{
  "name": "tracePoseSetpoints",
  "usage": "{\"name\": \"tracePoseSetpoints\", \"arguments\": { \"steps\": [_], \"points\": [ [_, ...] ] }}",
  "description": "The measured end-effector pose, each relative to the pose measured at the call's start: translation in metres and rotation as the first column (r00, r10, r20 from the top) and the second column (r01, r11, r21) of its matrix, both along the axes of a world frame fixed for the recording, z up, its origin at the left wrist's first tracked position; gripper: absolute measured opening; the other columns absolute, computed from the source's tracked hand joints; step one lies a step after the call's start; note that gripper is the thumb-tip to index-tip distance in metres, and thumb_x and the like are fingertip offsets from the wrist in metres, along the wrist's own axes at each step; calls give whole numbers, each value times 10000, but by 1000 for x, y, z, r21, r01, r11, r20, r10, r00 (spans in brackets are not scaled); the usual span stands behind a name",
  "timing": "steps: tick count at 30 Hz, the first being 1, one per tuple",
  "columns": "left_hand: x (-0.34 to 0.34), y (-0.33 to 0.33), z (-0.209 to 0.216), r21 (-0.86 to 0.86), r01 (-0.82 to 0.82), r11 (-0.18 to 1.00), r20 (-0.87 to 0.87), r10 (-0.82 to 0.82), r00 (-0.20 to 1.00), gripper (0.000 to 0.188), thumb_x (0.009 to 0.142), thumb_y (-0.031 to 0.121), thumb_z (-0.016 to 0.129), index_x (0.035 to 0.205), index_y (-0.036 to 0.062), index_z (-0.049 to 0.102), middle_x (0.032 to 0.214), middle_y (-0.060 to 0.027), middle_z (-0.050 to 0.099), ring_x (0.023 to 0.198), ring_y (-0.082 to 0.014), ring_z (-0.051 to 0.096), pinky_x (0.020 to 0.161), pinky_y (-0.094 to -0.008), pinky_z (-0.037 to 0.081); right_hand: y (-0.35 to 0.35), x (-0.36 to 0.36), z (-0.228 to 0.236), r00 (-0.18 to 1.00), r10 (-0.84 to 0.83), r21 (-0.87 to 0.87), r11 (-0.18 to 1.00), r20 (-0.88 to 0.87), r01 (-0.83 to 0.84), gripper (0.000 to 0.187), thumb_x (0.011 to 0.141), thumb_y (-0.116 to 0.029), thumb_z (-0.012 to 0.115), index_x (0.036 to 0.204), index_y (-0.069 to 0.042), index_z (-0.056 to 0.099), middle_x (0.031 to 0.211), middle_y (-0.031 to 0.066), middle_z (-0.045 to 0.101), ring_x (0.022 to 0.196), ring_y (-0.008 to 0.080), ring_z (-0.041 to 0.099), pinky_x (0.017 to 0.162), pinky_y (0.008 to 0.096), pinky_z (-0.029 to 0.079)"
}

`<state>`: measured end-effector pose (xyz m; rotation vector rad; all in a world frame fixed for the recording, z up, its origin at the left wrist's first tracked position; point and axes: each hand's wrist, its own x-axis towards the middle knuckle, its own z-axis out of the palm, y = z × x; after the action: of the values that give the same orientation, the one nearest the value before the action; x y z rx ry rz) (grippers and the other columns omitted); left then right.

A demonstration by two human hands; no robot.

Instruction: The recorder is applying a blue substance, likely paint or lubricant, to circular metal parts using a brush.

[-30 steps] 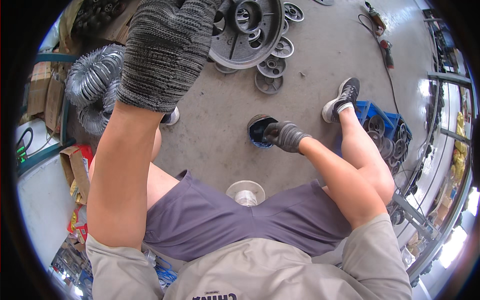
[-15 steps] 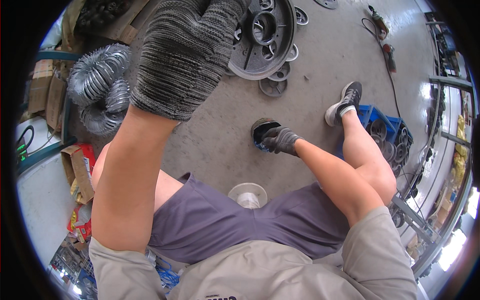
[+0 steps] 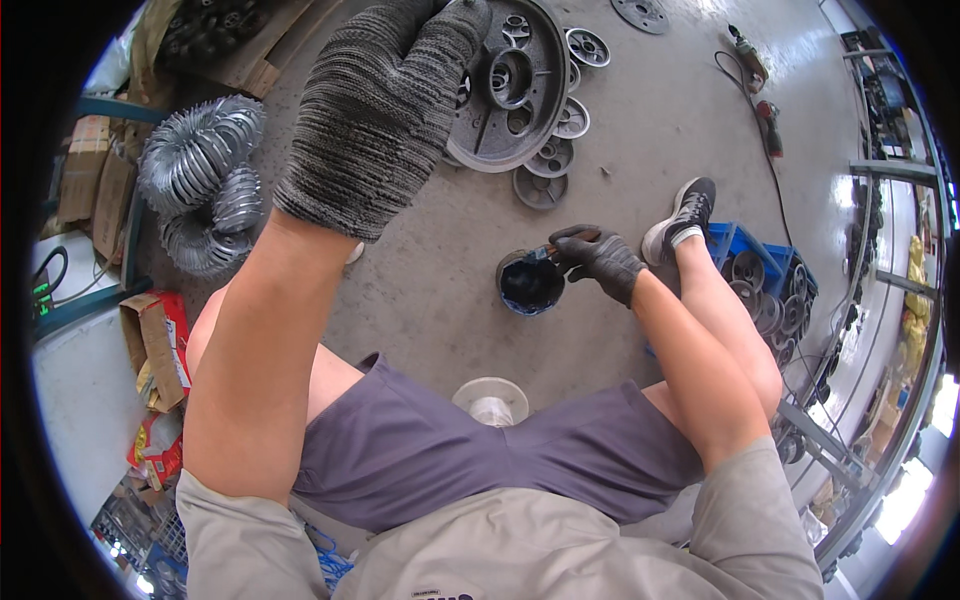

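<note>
"What had just changed?"

"My right hand (image 3: 602,262), in a dark grey knitted glove, had lifted from inside the round, blue-stained tin (image 3: 502,290) to just beside its right rim. It was closed round a small brown-handled brush (image 3: 546,252); the brush's lower end lay at the rim, touching or not, I couldn't tell."

"And what did that mean for the work?"

"The dip looked finished or nearly so, the brush probably loaded."

"Where was the wheel?"

"The large grey spoked metal wheel (image 3: 500,133) was up in front of me, above the grey floor (image 3: 420,290). My left hand (image 3: 380,115), in a black-and-grey striped knitted glove, gripped its left side, most fingers hidden."

"What did the containers hold?"

"The tin, standing on the floor, held dark liquid (image 3: 531,287), depth unclear. The blue plastic crates (image 3: 724,241) near my right shoe (image 3: 690,214) held smaller grey wheels (image 3: 768,308)."
</note>
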<state>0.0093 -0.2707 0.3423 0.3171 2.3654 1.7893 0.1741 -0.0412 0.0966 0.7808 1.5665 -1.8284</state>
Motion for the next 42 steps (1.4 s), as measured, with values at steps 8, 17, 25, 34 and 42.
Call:
{"name": "tracePoseSetpoints", "arguments": {
  "steps": [8,17,25,34,42],
  "points": [
    [1,4,-14,-16,94,995,-99,-95,991,197,1009,195,589,994,13,663,812,-33,640,715,-91,600,626,-248,504,-44,39,-49,801,598,522,690,-21,-501,273,872,-209,660,1129,-133,713,1045,131,736,942,312,686,875,386,534],
    [6,5,-12,-34,94,995,-200,-99,975,209,1016,198,585,980,11,671,784,-32,636,691,-87,595,612,-249,493,-56,46,-64,657,747,530,516,107,-673,294,907,-157,616,1183,-91,690,1111,140,730,1040,298,693,910,382,532],
    [4,6,-13,-4,72,997,-78,-72,994,221,1021,202,586,969,6,675,762,-27,634,676,-80,576,600,-251,473,-49,49,-73,758,651,368,700,23,-612,310,919,-189,634,1209,-93,685,1068,111,739,901,212,703,789,350,557],
    [-16,-13,-46,-310,77,947,-537,-242,808,217,1010,205,595,1072,16,681,884,-80,671,766,-121,630,672,-257,516,-27,23,-36,979,187,114,974,85,-196,323,927,-239,663,1198,-66,690,1031,75,740,820,167,700,688,305,562],
    [-20,-7,-46,-273,45,961,-343,-141,929,258,1002,253,628,1124,31,675,921,-88,693,777,-133,670,697,-275,555,24,-18,104,938,-238,-65,971,-252,229,251,919,-191,631,1064,10,673,822,128,676,660,219,635,629,331,524]
  ]
}}
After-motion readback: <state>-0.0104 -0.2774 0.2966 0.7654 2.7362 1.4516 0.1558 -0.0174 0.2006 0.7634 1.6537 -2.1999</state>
